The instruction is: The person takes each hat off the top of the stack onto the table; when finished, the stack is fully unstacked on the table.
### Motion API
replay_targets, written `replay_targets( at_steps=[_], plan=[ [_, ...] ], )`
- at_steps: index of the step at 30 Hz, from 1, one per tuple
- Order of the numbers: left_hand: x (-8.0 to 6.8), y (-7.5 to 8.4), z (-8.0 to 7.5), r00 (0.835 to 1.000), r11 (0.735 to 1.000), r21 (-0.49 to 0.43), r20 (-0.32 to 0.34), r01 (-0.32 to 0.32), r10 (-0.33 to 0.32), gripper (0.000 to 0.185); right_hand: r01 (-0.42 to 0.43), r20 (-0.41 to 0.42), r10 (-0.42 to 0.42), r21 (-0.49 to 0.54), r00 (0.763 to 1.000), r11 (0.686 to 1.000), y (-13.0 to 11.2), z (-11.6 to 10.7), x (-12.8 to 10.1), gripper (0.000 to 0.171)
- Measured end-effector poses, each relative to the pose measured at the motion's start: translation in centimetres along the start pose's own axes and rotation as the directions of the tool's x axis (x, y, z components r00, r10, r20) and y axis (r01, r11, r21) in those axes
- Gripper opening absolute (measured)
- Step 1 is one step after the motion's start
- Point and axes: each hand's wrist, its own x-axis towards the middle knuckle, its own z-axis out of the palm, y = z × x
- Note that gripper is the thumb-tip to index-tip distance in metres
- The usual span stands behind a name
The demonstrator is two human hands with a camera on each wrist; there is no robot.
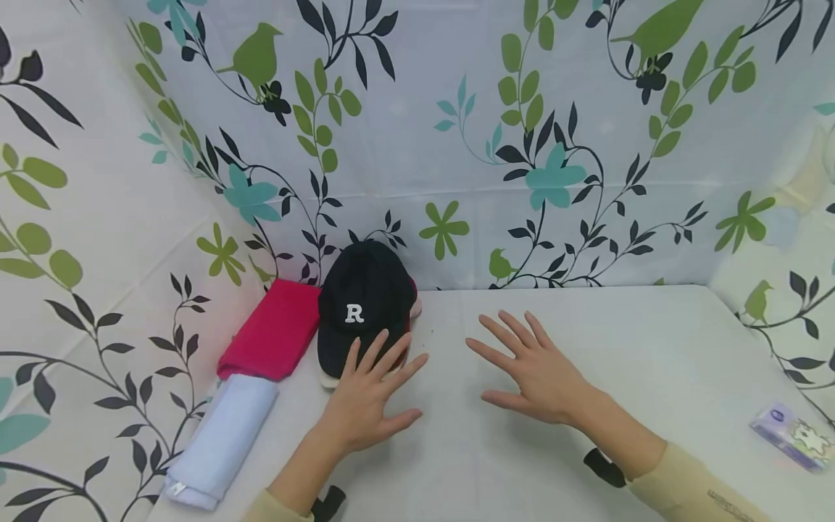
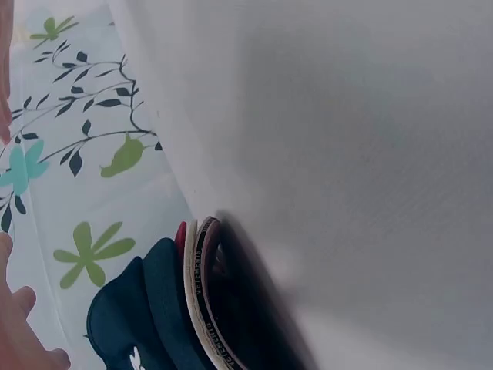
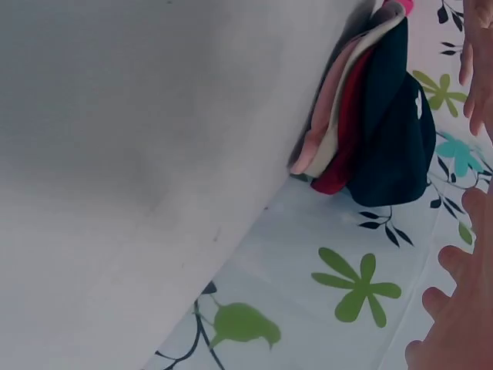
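Observation:
A black cap with a white "R" (image 1: 362,304) tops a stack of caps at the back left of the white table (image 1: 587,348); red, cream and pink caps show beneath it in the right wrist view (image 3: 347,116). My left hand (image 1: 372,391) lies flat with straight fingers, its fingertips (image 1: 381,341) touching the black cap's brim. My right hand (image 1: 531,366) rests open on the table, fingers spread, a little to the right of the caps and apart from them. The left wrist view shows the cap stack (image 2: 177,308) from the side.
A folded red cloth (image 1: 274,330) and a folded pale blue cloth (image 1: 222,438) lie along the table's left edge. A small tissue pack (image 1: 792,435) sits at the right edge. Leaf-patterned curtains (image 1: 496,138) enclose the table at the back and sides.

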Motion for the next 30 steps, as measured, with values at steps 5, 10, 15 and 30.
replay_targets(
  at_steps=[5,10,15,30],
  plan=[
    [-0.4,-0.2,0.3,0.998,0.999,-0.028,-0.046,0.040,-0.042,0.080,0.017,-0.023,-0.017,0.021,1.000,1.000,-0.5,0.4,1.3,0.074],
    [-0.8,-0.5,0.6,0.994,0.994,-0.062,-0.065,0.088,-0.092,0.072,0.012,0.001,-0.012,0.034,1.000,0.999,-1.0,1.1,2.8,0.075],
    [-1.5,-0.6,0.7,0.986,0.986,-0.086,-0.068,0.146,-0.152,0.078,0.001,0.025,-0.002,0.039,1.000,0.999,-1.5,1.5,4.4,0.075],
    [-3.4,-2.1,1.9,0.929,0.922,-0.254,-0.153,0.292,-0.337,0.073,0.007,-0.034,-0.003,0.133,0.999,0.991,-1.7,2.8,9.9,0.071]
  ],
)
